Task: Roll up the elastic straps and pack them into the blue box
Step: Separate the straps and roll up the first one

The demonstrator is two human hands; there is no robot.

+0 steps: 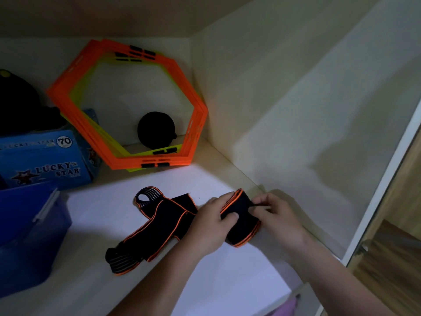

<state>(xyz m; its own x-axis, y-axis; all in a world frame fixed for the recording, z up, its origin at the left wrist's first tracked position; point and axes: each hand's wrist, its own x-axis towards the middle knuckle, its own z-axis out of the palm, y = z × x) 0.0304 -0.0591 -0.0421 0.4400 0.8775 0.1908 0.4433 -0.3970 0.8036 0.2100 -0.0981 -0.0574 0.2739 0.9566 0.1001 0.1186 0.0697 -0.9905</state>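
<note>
- The left hand (210, 221) grips the roll (241, 215) of black, orange-edged strap from its left side, thumb on top, seemingly to keep the wound turns from springing loose.
- The right hand (276, 213) pinches the roll's right end with its fingertips, probably to tuck or tighten the layers; what exactly it pinches is too dark to tell.
- The roll sits on the white shelf (109, 215), near the right wall.
- The unrolled straps (159, 222) trail leftward across the shelf, ending in looped pieces; how many straps lie there is unclear, since they overlap.
- The blue box (32, 233) waits at the left, well apart from the roll, cut off by the frame edge; its inside is too dark to read.
- Behind stand orange hexagons (196, 124) and a carton (45, 158), untouched.
</note>
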